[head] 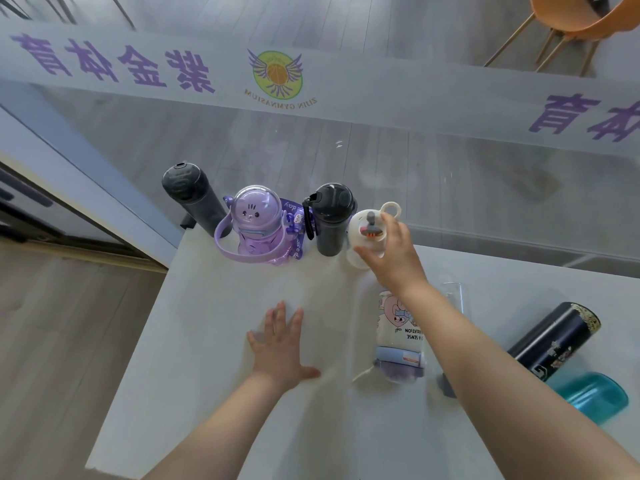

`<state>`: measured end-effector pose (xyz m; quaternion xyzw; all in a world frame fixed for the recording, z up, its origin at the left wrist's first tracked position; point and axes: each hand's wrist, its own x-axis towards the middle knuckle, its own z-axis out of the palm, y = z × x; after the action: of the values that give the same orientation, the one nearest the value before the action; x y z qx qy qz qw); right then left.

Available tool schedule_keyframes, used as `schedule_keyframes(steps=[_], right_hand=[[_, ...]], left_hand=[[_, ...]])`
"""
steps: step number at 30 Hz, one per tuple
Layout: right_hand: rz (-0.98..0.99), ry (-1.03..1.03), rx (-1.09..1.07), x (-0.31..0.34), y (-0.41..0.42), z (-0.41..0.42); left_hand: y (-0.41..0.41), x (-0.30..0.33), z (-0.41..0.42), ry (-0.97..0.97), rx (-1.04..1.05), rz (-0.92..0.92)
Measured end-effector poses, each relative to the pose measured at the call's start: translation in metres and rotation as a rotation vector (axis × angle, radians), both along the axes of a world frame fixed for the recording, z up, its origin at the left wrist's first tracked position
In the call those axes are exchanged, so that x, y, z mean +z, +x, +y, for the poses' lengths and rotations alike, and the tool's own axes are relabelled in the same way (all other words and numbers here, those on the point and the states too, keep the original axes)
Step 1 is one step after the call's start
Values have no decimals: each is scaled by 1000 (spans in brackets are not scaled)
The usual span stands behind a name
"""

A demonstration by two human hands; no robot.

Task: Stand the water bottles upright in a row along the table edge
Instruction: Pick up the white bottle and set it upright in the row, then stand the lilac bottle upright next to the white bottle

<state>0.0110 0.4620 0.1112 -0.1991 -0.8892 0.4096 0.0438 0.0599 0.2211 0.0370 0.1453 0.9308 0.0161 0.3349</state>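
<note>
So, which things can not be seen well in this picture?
- Clear lying bottle with cartoon print: its far end, behind the right forearm.
- Teal translucent bottle: partly hidden behind the same forearm.
- White round-lidded bottle: body hidden behind the right hand.

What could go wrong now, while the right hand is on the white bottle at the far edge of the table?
The white bottle stands very close to the black bottle, so the right hand may knock that one over as it lets go. The row sits at the table's far edge, so a tipped bottle could hit the glass. The dark blue bottle, lying on its side, might roll.
</note>
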Motion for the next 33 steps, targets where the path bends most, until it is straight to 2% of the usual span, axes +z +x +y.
schedule_keyframes(steps=[9,18,21,24,26,29,33], right_hand=[[-56,-35,-38,-2,15,7],[-46,16,-38,-10,118,13],[-122,-52,-68,-19,153,10],[-182,-211,-110,-28,178,5],[-235,-321,-160,-32,189,0],[-285,-451,-220,-38,198,-6],[-268,-512,-221,-42,199,-11]], left_hand=[[-1,-1,0,-3,-3,4],[3,-2,9,16,25,47],[7,0,20,145,58,32],[19,4,32,336,51,-22],[30,10,42,490,136,-132],[48,19,56,720,327,-398],[69,19,70,802,307,-505]])
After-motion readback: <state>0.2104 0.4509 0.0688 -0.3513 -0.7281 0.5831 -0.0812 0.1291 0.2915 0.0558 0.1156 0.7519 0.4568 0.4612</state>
